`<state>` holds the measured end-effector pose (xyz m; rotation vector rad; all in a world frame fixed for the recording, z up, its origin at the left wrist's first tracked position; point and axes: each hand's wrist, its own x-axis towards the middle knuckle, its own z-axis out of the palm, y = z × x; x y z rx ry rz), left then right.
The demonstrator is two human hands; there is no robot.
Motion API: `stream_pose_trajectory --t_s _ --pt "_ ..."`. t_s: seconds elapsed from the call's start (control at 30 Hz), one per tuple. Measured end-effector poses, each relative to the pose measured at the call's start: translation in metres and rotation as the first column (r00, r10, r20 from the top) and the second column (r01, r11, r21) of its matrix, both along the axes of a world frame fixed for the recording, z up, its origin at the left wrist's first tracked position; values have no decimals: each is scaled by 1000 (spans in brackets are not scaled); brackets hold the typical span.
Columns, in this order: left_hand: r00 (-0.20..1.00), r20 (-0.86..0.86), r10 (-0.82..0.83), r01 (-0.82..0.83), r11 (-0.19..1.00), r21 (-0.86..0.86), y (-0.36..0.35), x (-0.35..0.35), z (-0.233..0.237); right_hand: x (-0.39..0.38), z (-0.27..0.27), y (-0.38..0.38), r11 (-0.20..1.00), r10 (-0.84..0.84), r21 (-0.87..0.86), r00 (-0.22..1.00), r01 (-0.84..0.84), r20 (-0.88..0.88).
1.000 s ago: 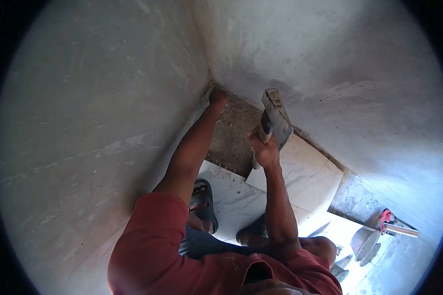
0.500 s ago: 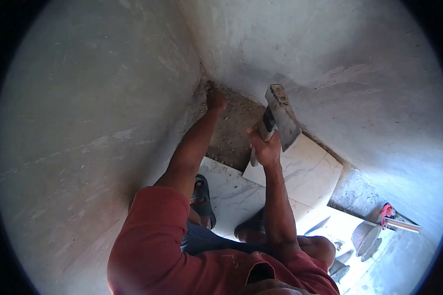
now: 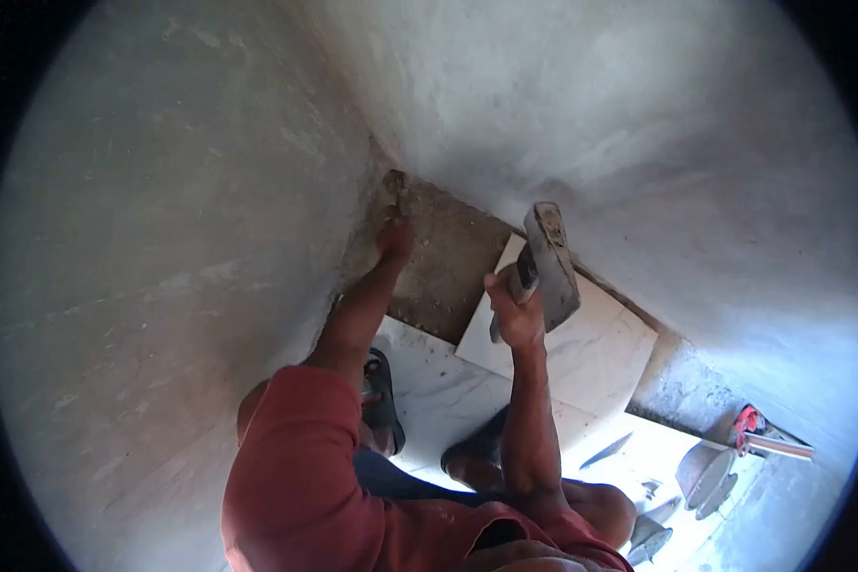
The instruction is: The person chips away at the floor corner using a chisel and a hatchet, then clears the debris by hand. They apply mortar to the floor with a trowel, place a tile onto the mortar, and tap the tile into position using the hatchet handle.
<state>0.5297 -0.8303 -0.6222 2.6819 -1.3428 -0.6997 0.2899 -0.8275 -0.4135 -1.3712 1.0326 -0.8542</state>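
From where I stand, the person's right hand is wrapped firmly around the handle of a grey, dirt-marked tool, its blocky head tilted upward and raised over the paler tiles. The left hand reaches out to the left, down by the bare patch of floor; it looks blurred and partly curled, and I can't tell whether it pinches anything. Just beyond it, a small dark lump sits at the far corner where the two walls meet. The patch itself is brown and gritty, bordered on the right by a large marbled tile and on the near side by another pale tile. A red sleeve covers the upper left arm, and the dark left sandal rests on the near tile. The left wall is scuffed and greenish grey; the right wall is paler. Off to the near right, in strong light, a grey pan sits close to a red bundle and a narrow strip beside the wall.
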Motion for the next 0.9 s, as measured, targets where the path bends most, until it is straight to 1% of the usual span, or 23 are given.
stream_pose_trajectory --t_s 0.03,0.07,0.1,0.17,0.2,0.27,0.3,0.33,0.37,0.4,0.47,0.5,0.53,0.6,0.63,0.67,0.7,0.77,0.8,0.87,0.9 --pt "989 -14 150 -150 987 -59 -19 -8 14 3 3 -6 999 -30 44 1000 31 -5" --pt "954 -45 298 -301 948 -101 -26 -17 18 4 -3 -6 1000 -16 12 1000 16 7" --pt "951 -48 305 -309 946 -97 -30 -19 20 4 -5 -4 1000 -9 15 1000 9 3" --pt "907 -151 394 -412 904 -113 -39 -19 27 11 6 -2 967 -57 252 989 20 139" --pt "906 -151 396 -414 903 -116 -42 -21 30 12 9 -4 968 -55 250 989 18 140" --pt "846 -218 487 -517 849 -111 -41 -27 49 11 12 -5 979 -37 201 999 31 28" --pt "845 -216 489 -518 848 -106 -39 -23 32 10 11 -4 978 -36 206 999 30 26" --pt "880 -178 441 -465 875 -134 -37 -14 0 9 7 -3 987 -39 154 999 38 8" --pt "911 -140 388 -407 899 -163 -37 -11 -3 9 4 -3 994 -46 98 999 47 -10" --pt "912 -141 386 -406 900 -162 -37 -10 -6 9 0 -2 994 -48 99 999 49 -11" --pt "892 -176 416 -445 874 -194 -35 -13 22 9 -7 1 986 -37 161 997 46 -62" --pt "892 -176 416 -446 874 -191 -36 -7 0 9 -8 2 985 -36 164 997 46 -64" --pt "931 -122 345 -365 899 -242 -40 5 -45 10 -7 3 984 -20 175 996 35 -82" --pt "959 -63 276 -282 916 -287 -42 10 -50 11 -7 4 982 -1 188 995 19 -99" --pt "747 -467 472 -603 777 -179 -48 3 -12 12 -8 5 970 -6 241 992 36 -127" --pt "350 -755 555 -808 587 57 -51 -2 16 12 -8 6 955 -10 292 988 55 -155" --pt "348 -754 557 -808 586 59 -49 -3 23 13 -7 7 954 -8 293 988 54 -156" --pt "54 -927 371 -884 450 128 -48 -2 33 16 -3 7 968 34 248 976 21 -217" --pt "53 -928 369 -884 449 128 -49 0 39 17 -3 8 969 35 246 975 20 -218" --pt "-157 -908 388 -892 340 299 -51 4 47 18 -6 11 973 84 230 957 -19 -276" --pt "-158 -909 386 -892 340 299 -51 5 50 19 -10 13 973 84 228 957 -20 -277"
